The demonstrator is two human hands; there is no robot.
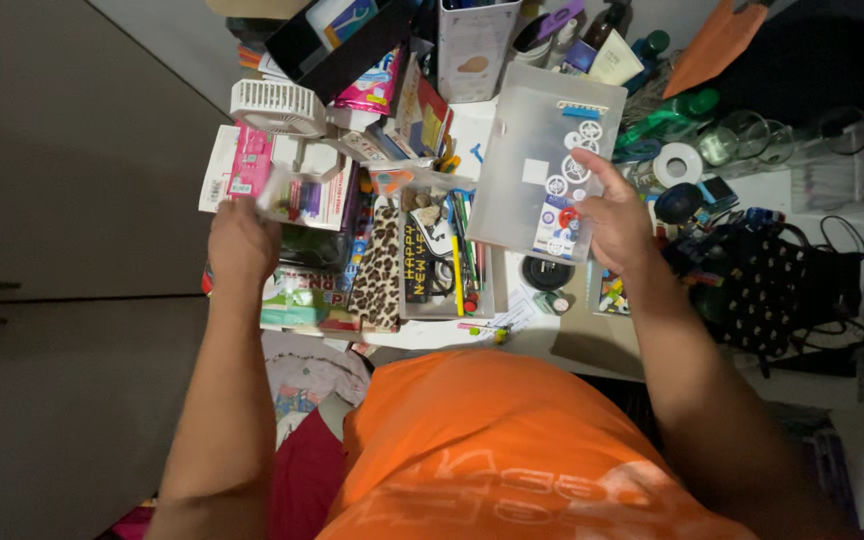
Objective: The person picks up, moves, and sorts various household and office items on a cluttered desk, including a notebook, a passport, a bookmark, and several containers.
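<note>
1. Translucent lidded box (542,165): in the head view it is held up over the crowded desk (572,330), tilted, its flat face covered with round white stickers and one blue-and-red label. It is gripped at its lower right corner by the right hand (614,222), thumb laid on the face and the other fingers hidden behind the box.

2. A small clear packet (292,195) with coloured contents is pinched at its edge by the left hand (240,240), which is closed around it above a stack of printed packages (302,300) at the left of the desk.

3. Between the two hands lies an open clear tray (447,260) filled with pens and small items, with a leopard-print pouch (380,270) just beside it. A white mini fan (277,105) and a black polka-dot bag (777,285) are seen at the edges of the clutter.

4. The step in hand is judged to be sorting: both things are lifted clear of the desk, and neither has been set down.

5. For the next move, a free patch of surface or an open container would be called for, and the box would have to be levelled before release, since little bare desk is visible.
</note>
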